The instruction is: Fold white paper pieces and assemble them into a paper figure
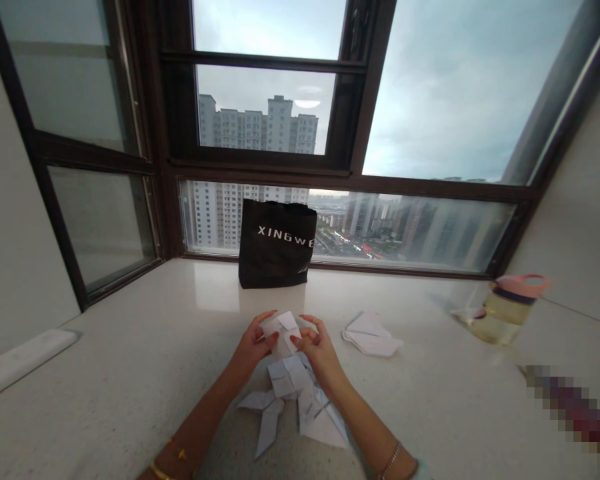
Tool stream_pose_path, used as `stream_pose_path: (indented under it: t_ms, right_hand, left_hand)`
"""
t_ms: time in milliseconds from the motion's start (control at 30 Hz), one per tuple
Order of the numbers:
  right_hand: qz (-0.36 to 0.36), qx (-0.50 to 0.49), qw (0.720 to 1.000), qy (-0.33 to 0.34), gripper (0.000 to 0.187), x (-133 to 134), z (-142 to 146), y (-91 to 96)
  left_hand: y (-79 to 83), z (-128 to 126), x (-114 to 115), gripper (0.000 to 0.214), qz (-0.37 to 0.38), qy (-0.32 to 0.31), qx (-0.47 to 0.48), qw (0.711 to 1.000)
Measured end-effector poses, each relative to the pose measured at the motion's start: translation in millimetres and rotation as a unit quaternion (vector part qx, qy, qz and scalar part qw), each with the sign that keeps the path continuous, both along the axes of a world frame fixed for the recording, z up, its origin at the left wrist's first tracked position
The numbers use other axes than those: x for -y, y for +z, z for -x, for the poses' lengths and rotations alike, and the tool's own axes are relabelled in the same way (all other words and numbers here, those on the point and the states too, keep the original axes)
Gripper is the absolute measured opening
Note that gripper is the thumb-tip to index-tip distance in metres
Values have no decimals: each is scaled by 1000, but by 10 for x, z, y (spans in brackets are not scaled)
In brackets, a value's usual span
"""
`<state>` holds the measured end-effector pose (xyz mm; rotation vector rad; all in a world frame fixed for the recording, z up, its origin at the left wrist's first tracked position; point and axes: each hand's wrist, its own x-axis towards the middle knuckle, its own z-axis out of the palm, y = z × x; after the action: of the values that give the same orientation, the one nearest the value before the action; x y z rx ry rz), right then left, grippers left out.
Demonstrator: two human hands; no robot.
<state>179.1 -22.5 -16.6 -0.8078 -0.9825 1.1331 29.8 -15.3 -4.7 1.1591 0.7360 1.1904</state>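
Note:
Between both hands a folded piece of white paper (pixel 287 327) is held up off the counter. My left hand (pixel 261 339) pinches its left side, thumb on the face and fingers behind. On its right edge my right hand (pixel 316 341) grips with the thumb in front and the index finger curled at the top. Just below, several folded paper pieces (pixel 287 377) lie in a loose pile, partly covered by my right wrist. To the right of my hands rests a small stack of folded white paper (pixel 371 333).
A black bag (pixel 277 250) with white lettering stands by the window (pixel 420 233). At the right is a bottle (pixel 507 313) with a pink lid and yellowish contents. A long white bar (pixel 27 360) lies at the left of the speckled counter (pixel 130 360). A blurred-out patch covers the lower right.

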Motion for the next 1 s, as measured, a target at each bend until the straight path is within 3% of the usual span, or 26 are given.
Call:
stream_pose_path:
  t_ms: [133,200,267,333,367,433,500,600,667,833,1000]
  right_hand:
    - [3,162,984,-69,36,-27,-134,22]
    - [6,324,941,-101,31,-27,-226,0]
    - [20,473,873,-117,40,-9,-290,-50]
    - [43,554,825,-108,40,14,-308,-118]
    - [51,566,818,-92,36,20,-301,-151]
    - [50,546,835,-49,29,17,-270,-195]
    - [39,480,877,-9,27,-6,-234,-190]
    - [37,326,944,36,32,-32,-195,-76]
    - [46,229,970,69,37,-14,-173,45]
    - [44,157,985,57,38,89,-146,270]
    - [28,101,994,-16,38,53,-208,221]
  left_hand:
    - [-2,73,-47,39,-12,46,-31,998]
    - [23,125,-70,35,-25,80,-18,996]
    - [49,165,-81,32,-40,107,1,993]
    - [59,185,-84,33,-44,124,18,991]
    - [57,188,-86,34,-41,132,23,990]
    - [39,189,-95,38,-31,149,14,988]
    - [17,192,-112,43,-26,168,-4,985]
    - [-1,205,-136,47,-22,190,-2,982]
    - [1,213,-140,46,-17,184,24,983]
    - [20,201,-107,40,-13,156,38,987]
    - [35,139,-47,48,9,91,6,996]
